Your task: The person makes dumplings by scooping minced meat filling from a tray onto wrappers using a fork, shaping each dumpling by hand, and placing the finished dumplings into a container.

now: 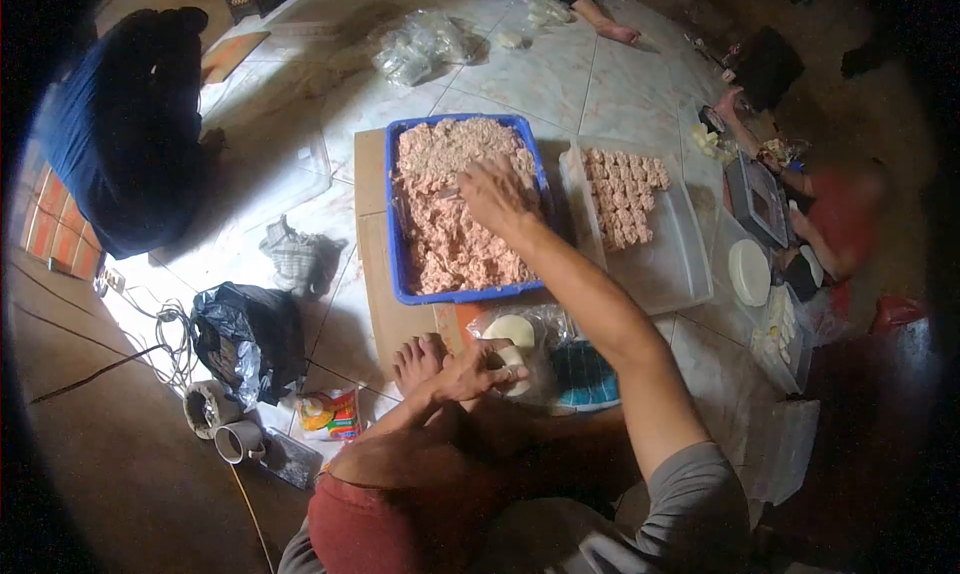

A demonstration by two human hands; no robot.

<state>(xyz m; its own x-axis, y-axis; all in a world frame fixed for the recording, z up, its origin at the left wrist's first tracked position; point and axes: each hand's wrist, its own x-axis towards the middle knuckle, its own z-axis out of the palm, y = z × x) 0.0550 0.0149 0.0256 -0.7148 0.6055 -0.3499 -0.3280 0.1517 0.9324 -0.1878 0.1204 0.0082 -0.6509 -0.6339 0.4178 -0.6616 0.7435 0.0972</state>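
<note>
My right hand (497, 196) reaches into a blue tub (391, 224) full of pinkish minced filling (465, 244). Its fingers close on a small metal tool (450, 192), whose working end is in the filling, so I cannot tell its exact kind. Lower down, by my bare foot, my left hand (468, 374) is closed on a pale round dough wrapper (512, 358). Just beyond it, a stack of round wrappers (510, 330) rests on clear plastic. To the right of the tub, a clear plastic tray (660, 274) holds rows of small filled pieces (622, 196).
Cardboard (372, 264) lies under the tub. Left are a black plastic bag (245, 339), a grey cloth (300, 254), a mug (240, 441) and a colourful packet (328, 415). People sit at left and right. Clear bags (425, 46) lie at the back.
</note>
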